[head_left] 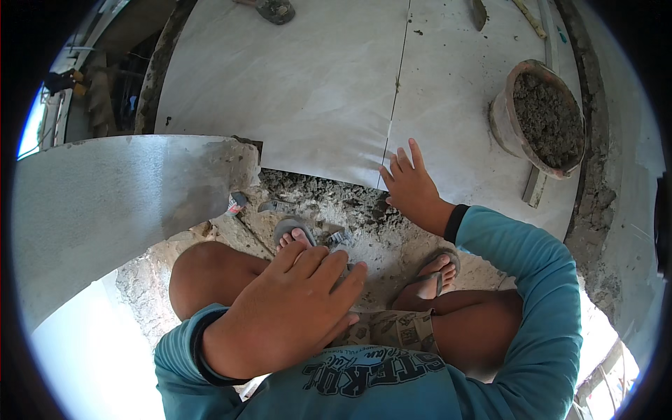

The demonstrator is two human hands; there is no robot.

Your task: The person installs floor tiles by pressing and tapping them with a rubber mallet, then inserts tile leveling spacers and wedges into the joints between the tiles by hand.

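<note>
My right hand (414, 183) rests with spread fingers on the near edge of a pale floor tile (483, 150), close to the thin joint with the neighbouring tile (294, 91). Closer to me, my left hand (285, 311) is raised above my lap, its back upward. Its fingers are bent and slightly apart, and I see nothing held in them; the palm is hidden. Rough grey mortar (329, 192) shows along the near edge of the tiles. To the right of my right hand, a bucket (514, 129) full of grey mortar (546, 115) stands on the tile.
A mallet head (275, 10) lies at the far edge, with a blade-like tool (479, 14) and a stick (530, 19) farther right. A metal bar (535, 187) runs beneath the bucket. A low concrete wall (140, 203) curves at left; another wall (626, 140) rises at right.
</note>
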